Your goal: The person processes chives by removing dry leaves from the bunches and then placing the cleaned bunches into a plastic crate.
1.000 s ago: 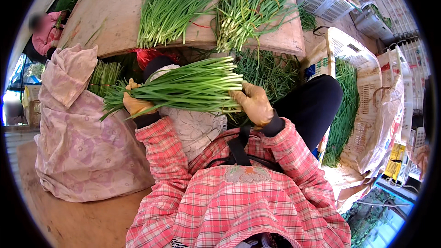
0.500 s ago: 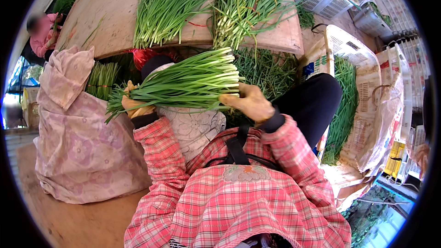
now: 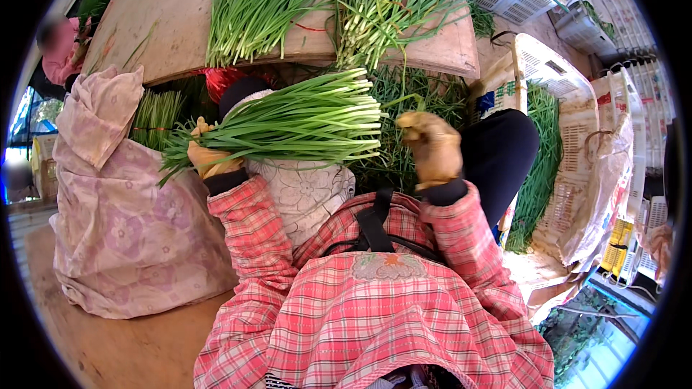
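A thick bundle of garlic chives (image 3: 295, 122) lies across my lap, its pale cut ends to the right and its leaf tips to the left. My left hand (image 3: 213, 157), in a tan glove, is closed round the leafy end. Off the pale ends, to the right, is my right hand (image 3: 435, 145), also gloved. Its fingers are curled in and slightly blurred, and whatever they may pinch does not show clearly. A thin yellowish-green leaf (image 3: 407, 101) stretches just beyond its fingertips. Under the bundle, a patterned grey cloth (image 3: 306, 194) covers my leg.
Two heaps of chives (image 3: 270, 11) lie on the wooden table (image 3: 169, 21) ahead. Loose green leaves (image 3: 425, 90) are piled below its edge. A flowered cloth (image 3: 137, 223) drapes a bulky shape at left. White crates (image 3: 559, 75) stand at right; a person in pink (image 3: 59, 54) sits far left.
My right hand has come away from the pale ends, moving right, and its fingers have curled. The bundle has shifted slightly left in my left hand's hold.
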`<state>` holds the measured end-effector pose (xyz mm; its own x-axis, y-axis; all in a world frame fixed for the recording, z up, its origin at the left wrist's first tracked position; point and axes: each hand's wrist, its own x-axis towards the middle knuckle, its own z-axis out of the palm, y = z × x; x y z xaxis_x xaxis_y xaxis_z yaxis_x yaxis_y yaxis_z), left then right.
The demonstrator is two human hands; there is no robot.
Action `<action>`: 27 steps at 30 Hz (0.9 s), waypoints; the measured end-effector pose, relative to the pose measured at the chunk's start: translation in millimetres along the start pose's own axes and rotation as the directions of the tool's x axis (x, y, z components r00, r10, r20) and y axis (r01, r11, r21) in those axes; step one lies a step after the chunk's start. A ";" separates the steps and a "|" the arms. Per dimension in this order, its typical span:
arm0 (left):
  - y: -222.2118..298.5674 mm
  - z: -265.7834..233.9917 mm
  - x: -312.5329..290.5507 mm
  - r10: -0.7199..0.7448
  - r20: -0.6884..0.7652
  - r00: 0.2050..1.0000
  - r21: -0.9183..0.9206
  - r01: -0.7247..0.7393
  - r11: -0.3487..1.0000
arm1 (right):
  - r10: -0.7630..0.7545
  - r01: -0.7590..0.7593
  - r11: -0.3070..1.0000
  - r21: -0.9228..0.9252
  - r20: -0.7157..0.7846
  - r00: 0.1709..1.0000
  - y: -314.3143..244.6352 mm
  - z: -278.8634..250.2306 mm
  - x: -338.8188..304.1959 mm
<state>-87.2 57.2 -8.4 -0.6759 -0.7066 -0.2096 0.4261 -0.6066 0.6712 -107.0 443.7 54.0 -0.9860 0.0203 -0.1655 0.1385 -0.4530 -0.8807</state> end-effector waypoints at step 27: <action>33.4 7.1 -3.5 -0.544 0.131 0.829 0.087 0.537 0.839 | 0.001 0.409 -0.003 -0.912 0.409 0.912 -36.5 -50.4 -7.0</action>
<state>-74.9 41.9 19.8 -0.8707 -0.2075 -0.4458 -0.0582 -0.8568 0.5124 -100.5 505.0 65.0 -0.9375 -0.3468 0.0297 -0.3193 0.8228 -0.4701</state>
